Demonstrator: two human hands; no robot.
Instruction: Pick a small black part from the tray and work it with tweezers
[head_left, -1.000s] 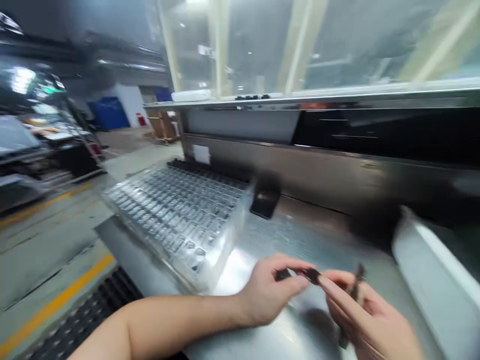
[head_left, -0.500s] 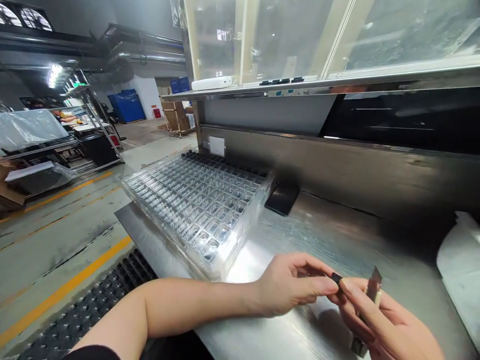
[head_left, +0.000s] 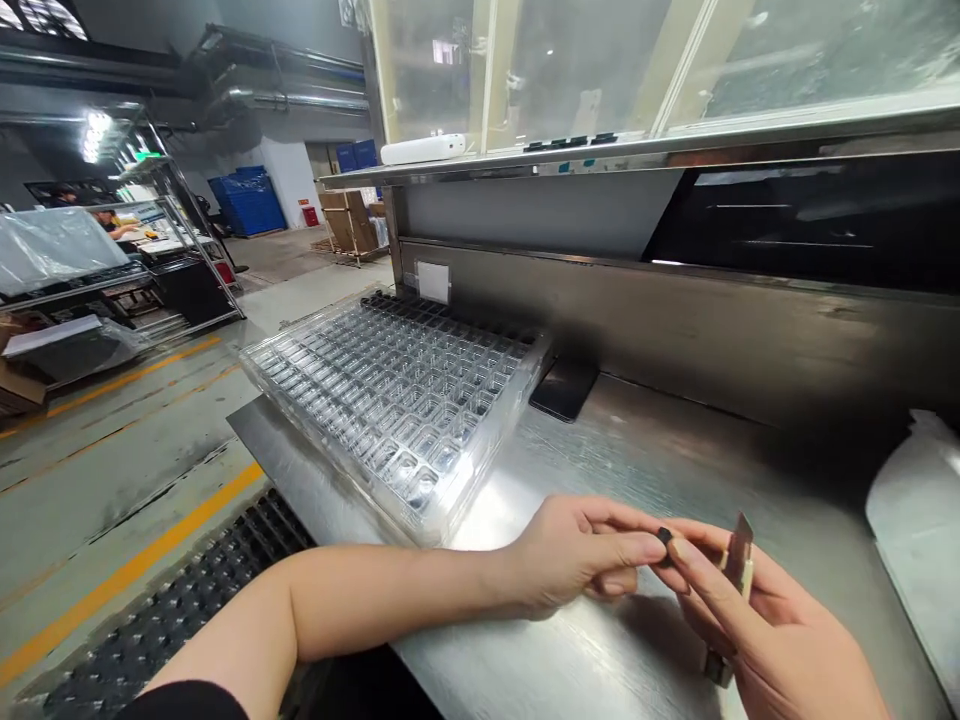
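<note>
here two hands (head_left: 581, 560) (head_left: 757, 625) pinch one small black part (head_left: 664, 536), one blade (head_left: 739, 560).

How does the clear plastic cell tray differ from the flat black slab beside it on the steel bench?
The clear plastic cell tray is see-through and gridded with pockets; the flat black slab is opaque and smooth. The tray is far wider, and overhangs the bench's left edge; the slab lies wholly on it. Both rest on the steel bench.

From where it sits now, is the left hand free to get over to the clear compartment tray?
Probably not at once: the left hand is pinching a small black part together with the right hand. The bare steel bench between it and the clear tray shows nothing in the way.
</note>
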